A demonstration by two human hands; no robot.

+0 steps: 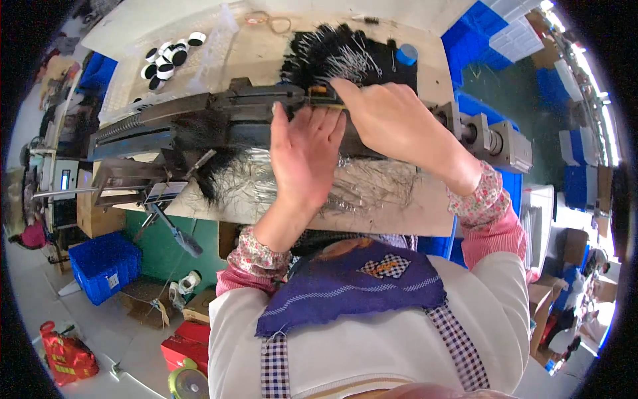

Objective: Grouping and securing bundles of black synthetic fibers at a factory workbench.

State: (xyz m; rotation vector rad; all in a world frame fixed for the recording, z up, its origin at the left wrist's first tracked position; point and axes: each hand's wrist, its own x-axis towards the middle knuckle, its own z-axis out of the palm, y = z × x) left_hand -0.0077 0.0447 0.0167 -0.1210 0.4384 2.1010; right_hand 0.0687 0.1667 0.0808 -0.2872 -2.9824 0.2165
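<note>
A small orange-and-dark part (324, 97) sits on top of the long dark metal machine (199, 116) that lies across the bench (399, 213), near the middle of the machine's length. The right hand (392, 123) rests over this part with fingers curved down; its fingertips (340, 88) touch the part's upper edge. Whether they pinch it cannot be told. The left hand (306, 149) lies flat and open against the machine's front face just beside the part, fingers extended upward and together, holding nothing.

Behind the machine lies a heap of black bristles and thin metal wires (342, 53). In front of it, more black fibres (212, 166) and silvery wires (372, 189) are spread on the bench. A clear tray of black-and-white round caps (169, 60) stands at the far left of the bench. A blue crate (103, 263) sits on the floor, lower left.
</note>
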